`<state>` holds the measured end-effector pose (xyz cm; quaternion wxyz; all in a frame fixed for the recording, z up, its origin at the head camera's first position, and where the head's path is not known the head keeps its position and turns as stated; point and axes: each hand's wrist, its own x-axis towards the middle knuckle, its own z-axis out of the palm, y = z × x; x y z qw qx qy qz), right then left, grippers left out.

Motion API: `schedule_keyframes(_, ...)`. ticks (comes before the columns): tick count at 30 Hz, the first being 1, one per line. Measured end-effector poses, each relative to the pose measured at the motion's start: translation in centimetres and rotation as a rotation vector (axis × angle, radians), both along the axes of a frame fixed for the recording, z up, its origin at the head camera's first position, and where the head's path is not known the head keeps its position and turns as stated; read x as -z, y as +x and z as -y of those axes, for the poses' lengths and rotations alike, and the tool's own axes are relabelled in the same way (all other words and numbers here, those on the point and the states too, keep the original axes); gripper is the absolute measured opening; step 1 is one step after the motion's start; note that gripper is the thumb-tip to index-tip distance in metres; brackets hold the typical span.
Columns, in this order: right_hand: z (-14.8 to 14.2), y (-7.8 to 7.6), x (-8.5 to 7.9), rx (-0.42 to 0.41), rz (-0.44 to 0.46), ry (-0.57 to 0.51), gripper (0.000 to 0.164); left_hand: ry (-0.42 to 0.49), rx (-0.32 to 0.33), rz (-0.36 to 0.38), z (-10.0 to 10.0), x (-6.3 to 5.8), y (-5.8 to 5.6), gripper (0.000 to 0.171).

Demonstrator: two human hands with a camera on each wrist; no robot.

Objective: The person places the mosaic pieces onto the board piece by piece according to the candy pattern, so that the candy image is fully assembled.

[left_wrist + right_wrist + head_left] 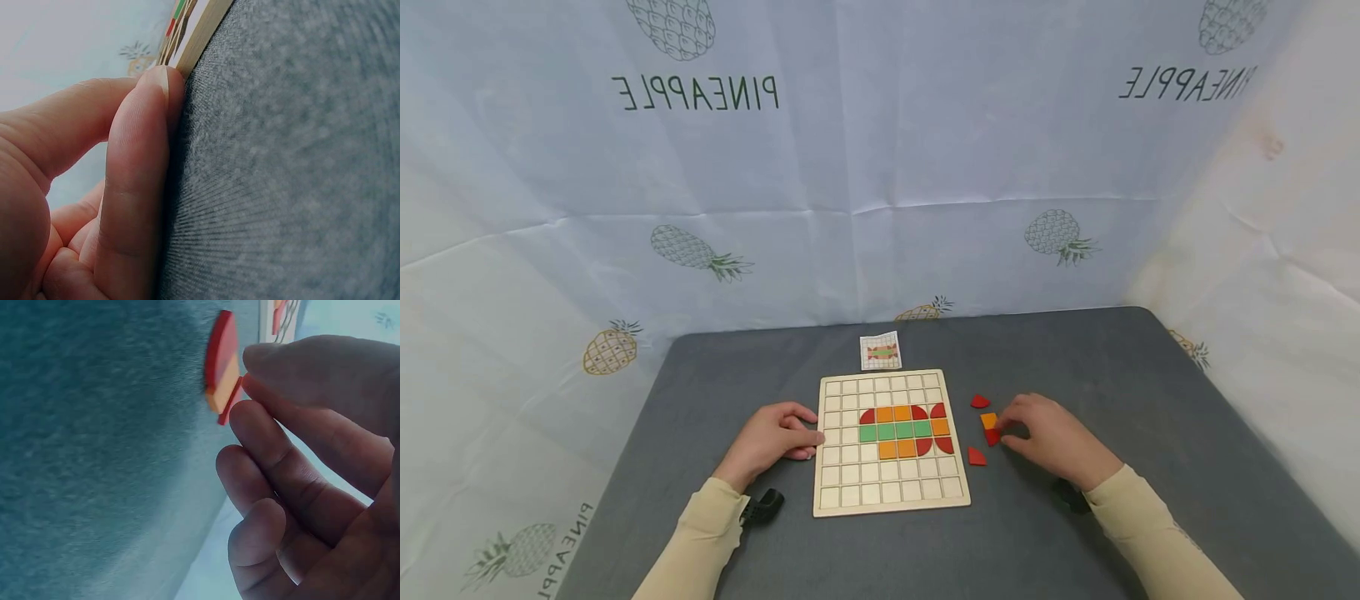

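A wooden grid board lies on the table, carrying rows of orange squares, green squares and red quarter-circle tiles. The left hand holds the board's left edge; its thumb and index fingertips meet at that edge in the left wrist view. To the right of the board, the right hand hovers with loosely bent fingers beside an orange square tile and a red tile touching it. In the right wrist view no tile shows between thumb and index finger.
Two more red tiles lie loose near the board's right side, one farther back and one closer. Behind the board is a small pattern card. The grey table is backed by a pineapple-print cloth.
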<state>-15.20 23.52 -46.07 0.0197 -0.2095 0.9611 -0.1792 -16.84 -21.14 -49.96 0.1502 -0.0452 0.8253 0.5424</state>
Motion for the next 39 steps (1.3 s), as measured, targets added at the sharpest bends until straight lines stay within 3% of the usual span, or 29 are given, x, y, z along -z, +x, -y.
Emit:
schedule_keyframes(28,-0.1,1.1,1.0,0.025,0.022,-0.015,0.014,0.011,-0.015,0.008,-0.2,-0.1,0.1,0.041)
schedule_keyframes(34,-0.2,0.8,0.9,0.031,0.006,-0.006,0.013,0.009,-0.015,0.004,-0.1,0.0,0.0,0.041)
schedule_keyframes(39,-0.4,-0.4,0.7,0.030,-0.005,-0.012,0.011,0.018,-0.009,-0.001,-0.1,0.1,0.0,0.041)
